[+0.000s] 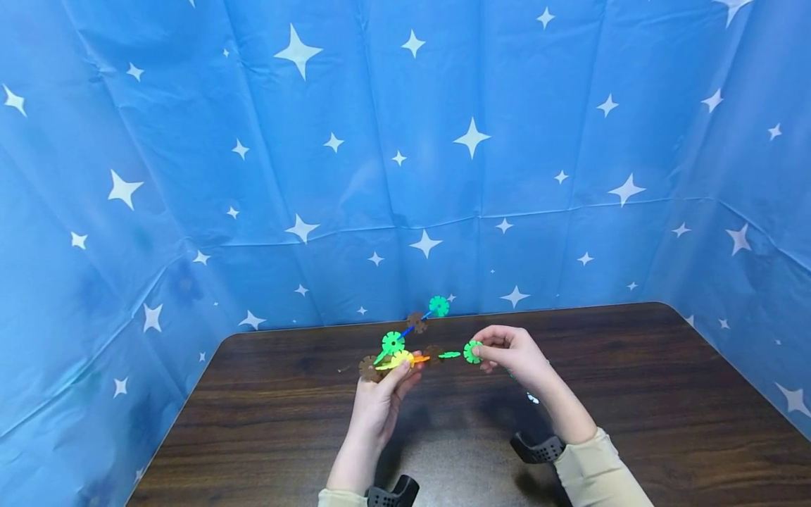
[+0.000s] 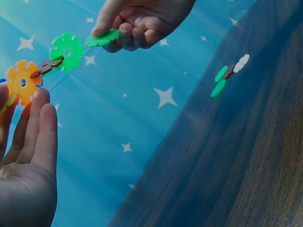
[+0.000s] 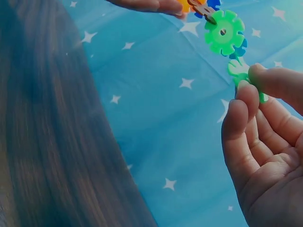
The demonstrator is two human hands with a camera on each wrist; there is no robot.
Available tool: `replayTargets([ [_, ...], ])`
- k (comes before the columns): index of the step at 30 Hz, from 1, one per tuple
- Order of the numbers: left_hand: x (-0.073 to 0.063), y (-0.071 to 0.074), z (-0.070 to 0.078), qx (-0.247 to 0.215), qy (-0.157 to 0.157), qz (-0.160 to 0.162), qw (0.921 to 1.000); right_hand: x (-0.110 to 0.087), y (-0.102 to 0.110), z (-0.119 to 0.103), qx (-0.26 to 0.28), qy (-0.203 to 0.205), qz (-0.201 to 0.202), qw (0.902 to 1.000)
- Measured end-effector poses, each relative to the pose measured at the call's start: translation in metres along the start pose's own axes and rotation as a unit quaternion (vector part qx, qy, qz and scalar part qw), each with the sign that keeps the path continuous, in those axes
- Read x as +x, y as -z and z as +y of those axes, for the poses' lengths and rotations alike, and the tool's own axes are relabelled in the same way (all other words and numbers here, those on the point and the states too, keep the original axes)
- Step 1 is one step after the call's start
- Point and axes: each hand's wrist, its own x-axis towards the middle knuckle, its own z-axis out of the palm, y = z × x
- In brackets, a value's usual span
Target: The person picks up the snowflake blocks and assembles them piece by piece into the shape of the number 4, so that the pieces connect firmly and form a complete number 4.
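Observation:
My left hand [image 1: 377,408] holds a chain of interlocking snowflake discs in the air above the table, with the thumb on a yellow disc [image 1: 400,359]. To its right the chain runs through an orange disc [image 2: 23,83] and a brown disc [image 2: 46,66] to a green end disc [image 2: 67,52]. Another arm of the chain rises away to a green disc [image 1: 439,305]. My right hand [image 1: 516,355] pinches a separate green disc [image 1: 470,351] between thumb and fingers. A small gap shows between it and the green end disc in the left wrist view.
On the dark wooden table [image 1: 266,422] lie a few loose discs, green [image 2: 218,88], brown [image 2: 229,71] and white [image 2: 241,63], partly behind my right forearm in the head view. A blue star-patterned curtain [image 1: 355,183] surrounds the table's back and sides.

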Motion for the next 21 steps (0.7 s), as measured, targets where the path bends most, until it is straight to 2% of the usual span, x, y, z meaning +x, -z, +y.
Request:
replayTargets([
  [12,0.001,0.0,0.0,0.002,-0.011,-0.008,0.9999,0.001,-0.009,0.006,0.027,0.016,0.008,0.9995],
  [21,0.0,-0.001,-0.002,0.001,0.002,-0.004,1.0,0.0,-0.013,0.006,0.03,0.015,-0.006,0.9994],
])
